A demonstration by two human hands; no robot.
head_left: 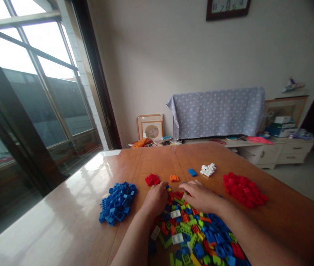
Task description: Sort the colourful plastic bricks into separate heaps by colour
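A mixed heap of toy building bricks in green, blue, red, orange, yellow and white lies in front of me on the table. My left hand rests at the heap's far left edge, fingers bent loosely over it, their tips partly hidden. On the heap's far right side lies my right hand, its fingers reaching forward and left with the thumb apart. No brick shows in its grasp. Just beyond the hands are a small group of red bricks, an orange brick, a blue brick and a cluster of white bricks.
A pile of blue bricks stands left of my left arm, and a pile of red bricks to the right. The wooden table reaches toward a low white cabinet. Glass doors line the left side.
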